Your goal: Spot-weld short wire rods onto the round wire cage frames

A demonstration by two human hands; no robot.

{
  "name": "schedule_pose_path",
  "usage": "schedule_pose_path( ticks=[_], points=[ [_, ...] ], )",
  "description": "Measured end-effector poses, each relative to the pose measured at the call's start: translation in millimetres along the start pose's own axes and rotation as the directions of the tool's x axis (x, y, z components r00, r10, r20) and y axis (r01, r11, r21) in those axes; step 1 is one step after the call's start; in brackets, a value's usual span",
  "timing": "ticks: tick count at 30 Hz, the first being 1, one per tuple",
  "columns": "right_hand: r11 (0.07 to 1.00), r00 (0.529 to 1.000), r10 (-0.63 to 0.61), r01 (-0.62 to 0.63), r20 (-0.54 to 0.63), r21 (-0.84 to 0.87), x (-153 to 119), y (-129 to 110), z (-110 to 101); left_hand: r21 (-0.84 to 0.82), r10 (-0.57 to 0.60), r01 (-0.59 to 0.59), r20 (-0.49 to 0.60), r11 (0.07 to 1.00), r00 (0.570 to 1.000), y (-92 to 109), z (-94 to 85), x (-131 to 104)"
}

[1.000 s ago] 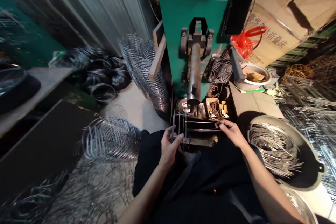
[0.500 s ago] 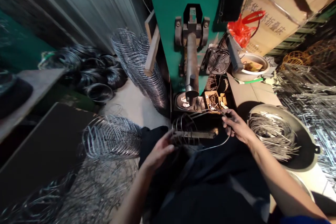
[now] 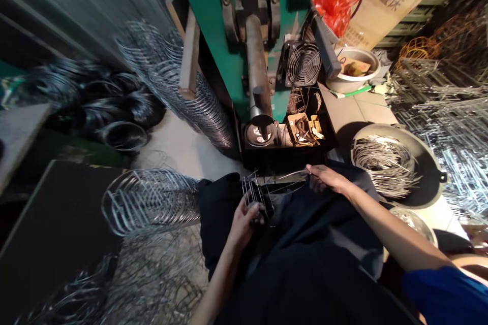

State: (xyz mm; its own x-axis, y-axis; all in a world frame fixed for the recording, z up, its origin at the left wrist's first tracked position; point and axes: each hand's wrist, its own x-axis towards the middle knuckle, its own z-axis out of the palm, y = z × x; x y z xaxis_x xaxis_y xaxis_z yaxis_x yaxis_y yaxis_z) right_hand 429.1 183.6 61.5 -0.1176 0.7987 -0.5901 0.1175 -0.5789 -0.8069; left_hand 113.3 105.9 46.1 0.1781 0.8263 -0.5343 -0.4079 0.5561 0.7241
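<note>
My left hand (image 3: 244,219) is closed around a small wire frame (image 3: 256,189) with several parallel bars, held low over my dark-clothed lap. My right hand (image 3: 327,179) pinches the far end of a thin bent wire (image 3: 287,182) that stretches left toward the frame. Whether the wire is joined to the frame I cannot tell. Just beyond both hands stands the green machine (image 3: 208,20), its thick metal arm (image 3: 259,68) pointing down toward me. A bundle of nested wire rings (image 3: 152,198) lies to the left of my left hand.
A tall stack of wire rings (image 3: 183,91) leans beside the machine. On the right sits a wide pan (image 3: 427,172) holding cut wires (image 3: 385,165), with piled wire racks (image 3: 453,127) beyond. Dark wire coils (image 3: 124,134) lie at left; a small fan (image 3: 303,63) is near the machine.
The view has shifted, so the machine sits further left and higher. My left hand has closed round the wire frame, which has turned. My right hand has moved slightly left, keeping the wire.
</note>
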Motion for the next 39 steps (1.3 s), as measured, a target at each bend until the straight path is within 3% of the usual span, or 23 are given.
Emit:
schedule_pose_path(
  ticks=[3,5,8,11,15,19,23,39],
  points=[
    [0.913,0.985,-0.170,0.161,0.007,-0.374,-2.3,-4.6,-9.7,0.009,0.053,-0.053,-0.048,0.999,0.997,3.8,0.3,3.3],
    [0.831,0.940,-0.340,0.316,0.031,-0.457,-0.5,-15.3,-9.6,0.008,0.079,-0.078,-0.069,0.997,0.994,7.7,7.5,5.5],
    [0.838,0.906,-0.365,0.420,0.215,-0.349,4.6,-37.5,-2.6,0.018,0.123,-0.122,-0.073,0.992,0.990,17.0,22.1,10.6],
    [0.891,0.901,-0.316,0.390,0.298,-0.234,11.4,-59.0,4.2,0.036,0.179,-0.177,-0.058,0.984,0.982,30.8,33.1,17.4],
    [0.878,0.901,-0.390,0.426,0.190,-0.218,19.5,-79.7,7.4,0.031,0.245,-0.243,-0.071,0.970,0.967,49.1,41.2,24.6],
    [0.821,0.857,-0.511,0.511,0.069,-0.255,21.8,-93.5,12.8,0.025,0.289,-0.288,-0.063,0.957,0.955,60.4,47.9,28.2],
    [0.808,0.832,-0.554,0.526,-0.038,-0.266,26.6,-101.7,17.6,0.025,0.339,-0.338,-0.041,0.941,0.940,66.3,54.3,33.6],
    [0.768,0.816,-0.578,0.538,-0.015,-0.347,45.9,-115.7,13.1,0.015,0.354,-0.354,0.041,0.935,0.935,80.4,68.1,49.7]
  ],
)
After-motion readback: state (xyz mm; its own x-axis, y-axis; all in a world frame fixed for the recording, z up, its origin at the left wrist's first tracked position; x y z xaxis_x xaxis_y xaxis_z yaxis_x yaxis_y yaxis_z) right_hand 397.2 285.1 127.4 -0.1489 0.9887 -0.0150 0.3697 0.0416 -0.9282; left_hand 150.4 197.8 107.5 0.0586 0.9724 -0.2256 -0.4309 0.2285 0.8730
